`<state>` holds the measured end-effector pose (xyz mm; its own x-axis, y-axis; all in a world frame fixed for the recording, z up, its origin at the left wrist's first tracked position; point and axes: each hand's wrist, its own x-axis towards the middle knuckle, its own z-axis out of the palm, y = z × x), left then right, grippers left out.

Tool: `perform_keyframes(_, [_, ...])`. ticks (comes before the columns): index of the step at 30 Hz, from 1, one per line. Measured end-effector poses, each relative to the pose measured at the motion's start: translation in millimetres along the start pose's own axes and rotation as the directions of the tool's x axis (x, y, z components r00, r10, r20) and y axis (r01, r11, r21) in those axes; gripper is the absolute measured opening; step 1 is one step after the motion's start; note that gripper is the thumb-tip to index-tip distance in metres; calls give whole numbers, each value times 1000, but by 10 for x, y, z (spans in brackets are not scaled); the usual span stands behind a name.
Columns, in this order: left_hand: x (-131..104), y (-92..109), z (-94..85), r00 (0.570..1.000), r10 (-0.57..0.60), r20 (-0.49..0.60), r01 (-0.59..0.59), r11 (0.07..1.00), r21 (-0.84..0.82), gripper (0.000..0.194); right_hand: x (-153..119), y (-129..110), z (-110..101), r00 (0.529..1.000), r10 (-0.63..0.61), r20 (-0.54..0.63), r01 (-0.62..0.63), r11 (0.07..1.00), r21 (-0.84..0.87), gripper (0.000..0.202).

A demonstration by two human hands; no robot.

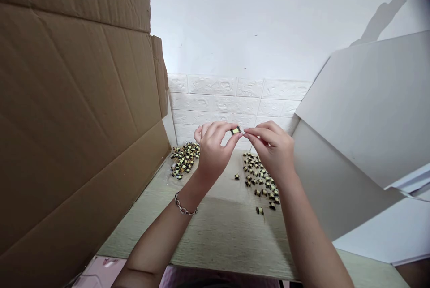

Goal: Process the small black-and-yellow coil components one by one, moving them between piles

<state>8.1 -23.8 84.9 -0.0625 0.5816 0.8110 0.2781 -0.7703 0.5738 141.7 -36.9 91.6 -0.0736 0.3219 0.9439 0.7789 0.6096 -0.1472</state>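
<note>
Between the thumb and index finger of my left hand (215, 144) is a small transformer (236, 130), a yellow-wrapped coil with black ends and pins. My right hand (273, 147) is closed in a pinch just right of it. Its fingertips meet near the transformer's lower right corner; what they hold, if anything, is too small to make out. Both hands are raised over the table. Beyond my left hand lies a pile of similar transformers (184, 159). More loose transformers (260, 176) are scattered below my right hand, partly hidden by it, and a single one (237, 176) sits between the groups.
A tall cardboard sheet (74, 113) walls off the left side of the pale wooden table (228, 238). White panels (366, 109) stand on the right. At the back is a white brick-pattern wall (215, 100). One transformer (260, 210) lies nearer the front.
</note>
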Motion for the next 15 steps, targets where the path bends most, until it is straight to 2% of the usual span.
perform_keyframes(6, [-3, 33, -10, 1000, -12, -13, 12, 1000, -28, 11, 10, 1, -18, 1000, 10, -1, -10, 1000, 26, 10])
perform_keyframes(8, [7, 25, -2, 998, -59, 6, 60, 992, -107, 12, 5, -11, -13, 1000, 20, -9, -19, 999, 50, 9])
perform_keyframes(10, [24, -6, 14, 984, -152, 88, 170, 947, -273, 15, -6, -27, 4, 999, 34, -31, -32, 997, 73, 9])
perform_keyframes(12, [44, -50, 31, 929, -263, 261, 359, 808, -467, 17, -22, -41, 32, 998, 41, -52, -36, 996, 85, 9])
perform_keyframes(15, [67, -99, 41, 779, -359, 514, 622, 540, -567, 18, -44, -46, 74, 998, 39, -53, -34, 996, 84, 10])
